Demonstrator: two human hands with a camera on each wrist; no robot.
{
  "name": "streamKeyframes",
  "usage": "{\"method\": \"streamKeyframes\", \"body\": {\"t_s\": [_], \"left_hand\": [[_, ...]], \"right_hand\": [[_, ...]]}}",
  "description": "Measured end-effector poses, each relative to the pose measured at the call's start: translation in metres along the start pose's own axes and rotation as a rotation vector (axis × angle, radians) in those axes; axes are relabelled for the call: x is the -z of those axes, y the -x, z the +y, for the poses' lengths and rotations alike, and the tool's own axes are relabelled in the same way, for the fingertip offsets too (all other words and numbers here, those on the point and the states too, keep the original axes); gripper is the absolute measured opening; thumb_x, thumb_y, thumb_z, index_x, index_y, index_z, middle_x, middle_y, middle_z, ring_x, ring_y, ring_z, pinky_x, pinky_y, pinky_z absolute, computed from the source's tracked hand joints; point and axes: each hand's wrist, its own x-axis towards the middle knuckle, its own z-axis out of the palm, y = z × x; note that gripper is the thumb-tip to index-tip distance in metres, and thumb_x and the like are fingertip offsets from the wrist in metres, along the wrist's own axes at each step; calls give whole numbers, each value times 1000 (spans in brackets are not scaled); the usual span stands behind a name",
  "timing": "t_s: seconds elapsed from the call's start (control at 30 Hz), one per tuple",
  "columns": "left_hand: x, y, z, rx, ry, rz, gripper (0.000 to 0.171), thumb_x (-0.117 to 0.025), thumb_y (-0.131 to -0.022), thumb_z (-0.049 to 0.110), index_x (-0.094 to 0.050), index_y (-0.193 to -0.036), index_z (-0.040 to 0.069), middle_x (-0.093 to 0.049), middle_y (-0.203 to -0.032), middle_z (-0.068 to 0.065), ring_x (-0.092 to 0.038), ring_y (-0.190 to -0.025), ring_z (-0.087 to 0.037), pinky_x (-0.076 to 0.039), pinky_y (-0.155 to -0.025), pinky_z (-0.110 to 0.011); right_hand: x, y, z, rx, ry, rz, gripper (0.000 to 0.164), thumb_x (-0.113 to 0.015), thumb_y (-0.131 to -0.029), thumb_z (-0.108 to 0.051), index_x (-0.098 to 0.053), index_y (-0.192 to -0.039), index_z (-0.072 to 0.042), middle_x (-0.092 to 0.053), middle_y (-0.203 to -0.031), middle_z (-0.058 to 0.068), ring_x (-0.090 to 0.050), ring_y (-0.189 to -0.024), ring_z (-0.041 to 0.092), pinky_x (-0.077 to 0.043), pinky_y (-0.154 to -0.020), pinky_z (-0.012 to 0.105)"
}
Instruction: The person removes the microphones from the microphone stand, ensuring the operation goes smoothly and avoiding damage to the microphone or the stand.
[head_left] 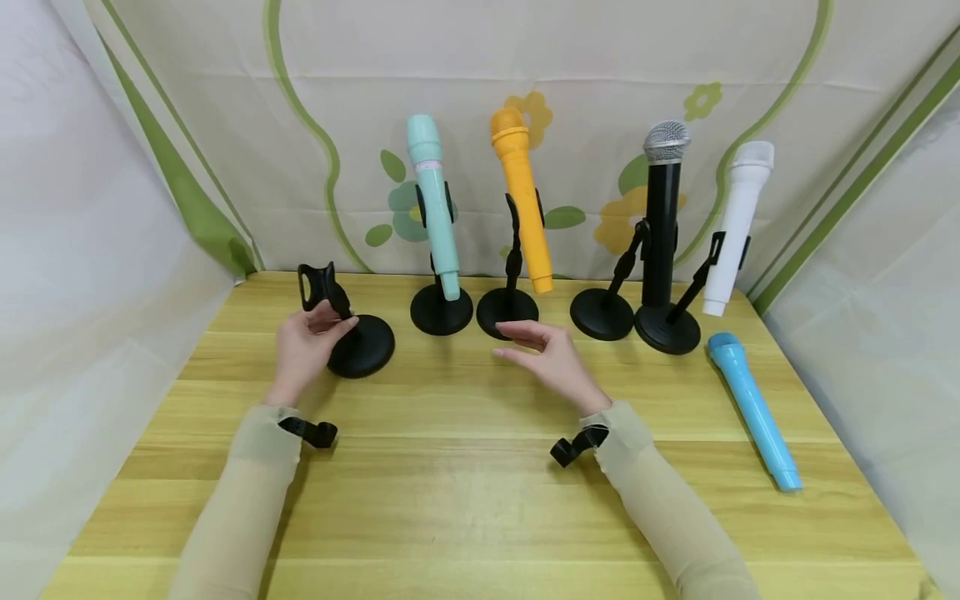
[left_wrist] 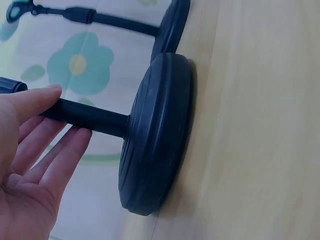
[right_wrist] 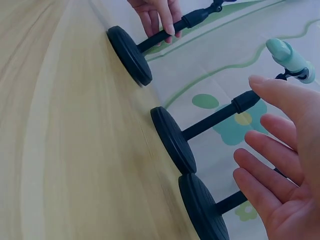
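At the left of the table, my left hand (head_left: 302,348) pinches the upright pole of a black microphone stand (head_left: 364,348) between thumb and fingers. That stand's cradle holds no microphone. The left wrist view has its round base (left_wrist: 157,135) flat on the tabletop. My right hand (head_left: 553,360) hovers with fingers extended and nothing in its grasp, in front of the stand bearing an orange microphone (head_left: 525,200). A mint-green microphone (head_left: 437,218) leans in the stand between my hands. In the right wrist view, thumb and fingers of the right hand (right_wrist: 285,175) stand apart.
Toward the right, a black microphone (head_left: 661,225) with a silver head and a white microphone (head_left: 738,229) rest in stands set close together. A blue microphone (head_left: 756,412) lies on the wooden table (head_left: 450,500) near its right side. A patterned curtain (head_left: 465,50) hangs behind.
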Motion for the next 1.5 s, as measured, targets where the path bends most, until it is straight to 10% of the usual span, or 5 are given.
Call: {"method": "streamKeyframes", "body": {"t_s": [0.77,1.0,1.5], "left_hand": [[49,-66,-32,217,-116,201,36,-73,-97,21,-70,-121,-5,-72,-112,-13,-64,-91,2,-52,-83,-18],[54,-71,-38,300,-97,224,38,-73,-96,25,-69,-121,-3,-71,-99,6,-62,-89,3,-49,-79,-17],[53,-71,-48,334,-141,249,39,-73,-96,29,-69,-122,-1,-72,-118,-10,-67,-94,-2,-53,-85,-21]], "right_hand": [[-45,-66,-9,-3,-121,20,52,-84,-88,-24,-66,-136,-14,-65,-132,1,-59,-126,28,-47,-106,44],[-50,-86,-19,-39,-97,36,53,-85,-87,-25,-65,-135,-13,-68,-127,1,-65,-117,18,-51,-99,32],[-58,-134,-35,-14,-111,106,50,-80,-92,-17,-63,-138,-10,-69,-124,5,-66,-112,17,-53,-95,31]]}}
